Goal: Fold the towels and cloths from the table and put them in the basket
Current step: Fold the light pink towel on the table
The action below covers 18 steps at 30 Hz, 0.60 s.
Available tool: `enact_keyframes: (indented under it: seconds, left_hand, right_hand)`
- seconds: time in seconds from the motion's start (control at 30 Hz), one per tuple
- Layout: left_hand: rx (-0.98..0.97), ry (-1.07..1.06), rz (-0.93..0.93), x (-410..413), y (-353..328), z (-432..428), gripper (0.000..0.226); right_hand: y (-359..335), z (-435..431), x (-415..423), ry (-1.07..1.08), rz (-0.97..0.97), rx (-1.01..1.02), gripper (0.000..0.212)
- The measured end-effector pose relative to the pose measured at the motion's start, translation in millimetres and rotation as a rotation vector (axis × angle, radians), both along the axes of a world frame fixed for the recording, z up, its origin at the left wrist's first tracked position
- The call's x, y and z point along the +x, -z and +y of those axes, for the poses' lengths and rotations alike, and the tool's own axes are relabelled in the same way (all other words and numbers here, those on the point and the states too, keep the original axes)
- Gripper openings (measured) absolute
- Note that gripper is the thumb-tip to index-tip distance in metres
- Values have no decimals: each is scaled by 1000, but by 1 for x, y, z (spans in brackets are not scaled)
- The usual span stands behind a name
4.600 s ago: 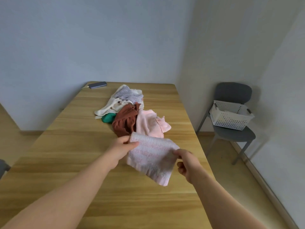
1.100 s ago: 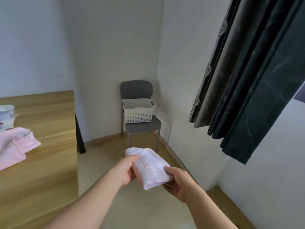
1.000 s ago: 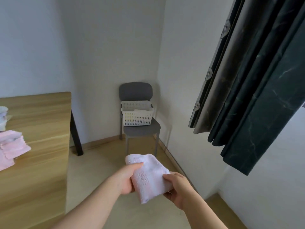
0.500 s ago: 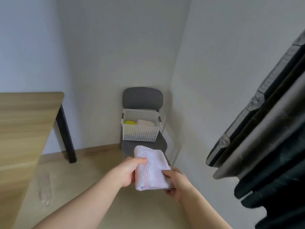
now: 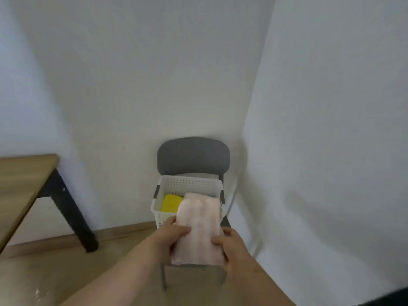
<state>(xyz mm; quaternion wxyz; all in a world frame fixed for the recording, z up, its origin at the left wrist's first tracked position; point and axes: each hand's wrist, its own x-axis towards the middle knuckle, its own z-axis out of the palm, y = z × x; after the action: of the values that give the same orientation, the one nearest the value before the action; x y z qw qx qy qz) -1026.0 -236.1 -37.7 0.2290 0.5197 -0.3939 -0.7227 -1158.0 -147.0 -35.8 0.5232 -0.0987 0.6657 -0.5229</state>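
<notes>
I hold a folded pale pink towel [image 5: 198, 230] flat in front of me. My left hand [image 5: 170, 236] grips its left edge and my right hand [image 5: 229, 244] grips its right edge. The towel's far end reaches over the front rim of the white perforated basket [image 5: 189, 184], which stands on a grey chair [image 5: 193, 154] in the room's corner. Inside the basket lie a yellow folded cloth [image 5: 170, 202] and a pale folded cloth [image 5: 198, 195], partly hidden by the towel.
The wooden table [image 5: 19, 173] with its black leg [image 5: 70, 213] is at the left edge of view. White walls meet behind the chair. The floor is light wood. The rest of the cloth pile is out of view.
I have turned away from the table and come closer to the chair. The towel, spread out earlier, is folded and now overlaps the basket's front. The dark curtain has left the view.
</notes>
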Motion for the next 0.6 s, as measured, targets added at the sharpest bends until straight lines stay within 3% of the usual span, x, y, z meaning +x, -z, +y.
enact_keyframes:
  seconds: [0.3, 0.43, 0.6]
  left_hand:
    - [-97, -43, -205, -53, 11, -112, 63]
    - [-242, 30, -322, -62, 30, -164, 47]
    - [-204, 136, -491, -61, 73, -228, 35]
  right_hand:
    - [18, -131, -68, -230, -59, 65, 30]
    - [45, -185, -74, -275, -40, 137, 29]
    - [88, -248, -69, -299, -20, 256, 29]
